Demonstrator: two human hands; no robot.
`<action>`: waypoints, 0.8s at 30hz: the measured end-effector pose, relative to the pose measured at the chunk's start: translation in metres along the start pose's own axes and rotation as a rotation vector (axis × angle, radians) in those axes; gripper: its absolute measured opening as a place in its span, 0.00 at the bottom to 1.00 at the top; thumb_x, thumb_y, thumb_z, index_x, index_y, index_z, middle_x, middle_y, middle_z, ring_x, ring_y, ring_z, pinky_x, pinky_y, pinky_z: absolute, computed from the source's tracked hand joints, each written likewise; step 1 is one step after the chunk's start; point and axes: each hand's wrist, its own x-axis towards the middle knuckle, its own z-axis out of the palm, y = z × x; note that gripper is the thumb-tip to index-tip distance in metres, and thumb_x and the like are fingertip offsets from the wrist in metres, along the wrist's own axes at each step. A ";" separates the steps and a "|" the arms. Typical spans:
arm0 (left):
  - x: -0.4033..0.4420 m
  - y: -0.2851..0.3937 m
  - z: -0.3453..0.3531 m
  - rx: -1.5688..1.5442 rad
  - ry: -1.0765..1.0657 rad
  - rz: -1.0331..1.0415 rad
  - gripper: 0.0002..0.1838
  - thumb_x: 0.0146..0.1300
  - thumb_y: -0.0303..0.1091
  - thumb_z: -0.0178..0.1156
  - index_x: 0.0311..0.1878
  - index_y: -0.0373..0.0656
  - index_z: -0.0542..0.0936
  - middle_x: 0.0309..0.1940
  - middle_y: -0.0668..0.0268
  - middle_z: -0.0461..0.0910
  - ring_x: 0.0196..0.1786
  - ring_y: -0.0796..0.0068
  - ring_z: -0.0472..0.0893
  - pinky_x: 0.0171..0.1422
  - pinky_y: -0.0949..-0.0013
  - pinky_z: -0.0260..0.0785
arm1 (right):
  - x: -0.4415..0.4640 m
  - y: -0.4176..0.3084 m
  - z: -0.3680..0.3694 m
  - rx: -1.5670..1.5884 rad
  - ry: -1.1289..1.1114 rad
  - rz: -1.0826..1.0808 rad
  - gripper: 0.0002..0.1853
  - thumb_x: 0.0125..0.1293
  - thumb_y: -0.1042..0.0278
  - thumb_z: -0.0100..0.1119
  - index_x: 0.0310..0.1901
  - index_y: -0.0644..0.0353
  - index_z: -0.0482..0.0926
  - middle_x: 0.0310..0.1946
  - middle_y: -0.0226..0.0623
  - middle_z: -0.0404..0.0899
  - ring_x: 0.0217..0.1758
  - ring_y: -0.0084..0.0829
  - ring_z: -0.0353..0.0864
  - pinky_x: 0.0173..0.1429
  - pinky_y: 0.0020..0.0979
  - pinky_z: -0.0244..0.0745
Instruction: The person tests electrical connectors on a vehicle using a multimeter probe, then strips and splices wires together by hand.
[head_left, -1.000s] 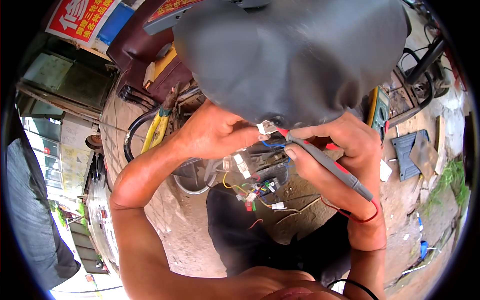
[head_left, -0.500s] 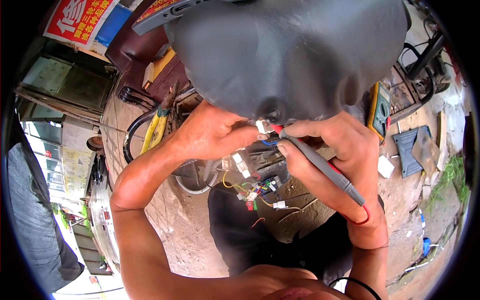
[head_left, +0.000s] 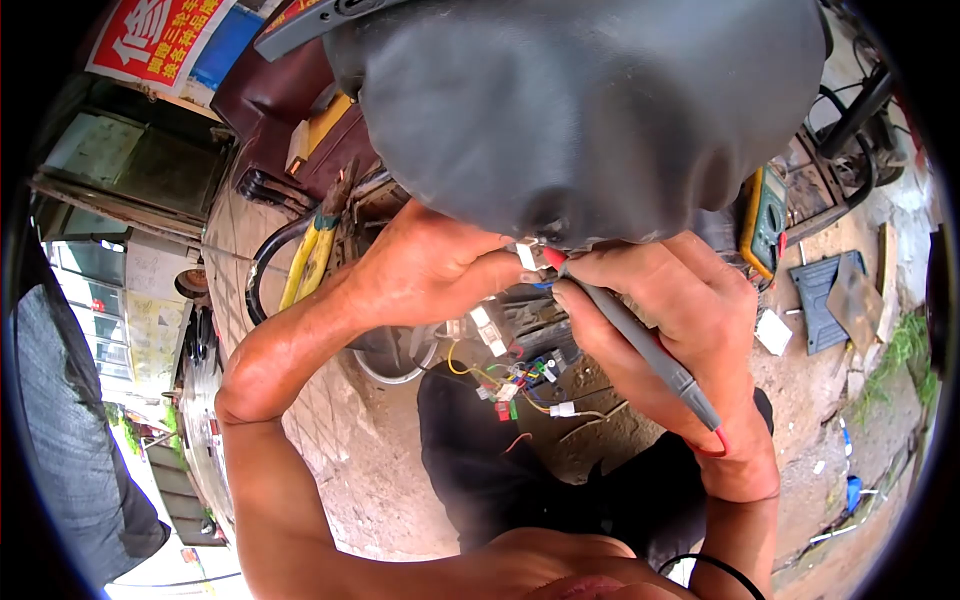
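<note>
Below the edge of a black seat, my left hand pinches a white wire connector. In my right hand is a grey and red multimeter probe, held like a pen. Its red tip end points at the connector; whether the metal touches a contact is too small to tell. A red lead runs from the probe's rear past my right wrist. Beneath my hands hang several loose coloured wires with plugs, and a white connector block.
A yellow and teal multimeter stands to the right of the seat. Yellow-handled cutters lean at the left, beside a black curved tube. A dark ribbed plate and a white piece lie on the ground at right.
The view has shifted slightly, so the seat and wires sit a little differently. Both hands keep their grips, with the probe still at the connector.
</note>
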 end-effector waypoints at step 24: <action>0.005 0.007 0.004 0.096 0.048 -0.075 0.15 0.56 0.36 0.72 0.45 0.43 0.87 0.39 0.56 0.87 0.45 0.51 0.86 0.51 0.56 0.79 | -0.001 0.012 0.010 -0.027 -0.182 0.076 0.16 0.73 0.61 0.63 0.50 0.68 0.80 0.36 0.55 0.82 0.37 0.58 0.82 0.44 0.50 0.77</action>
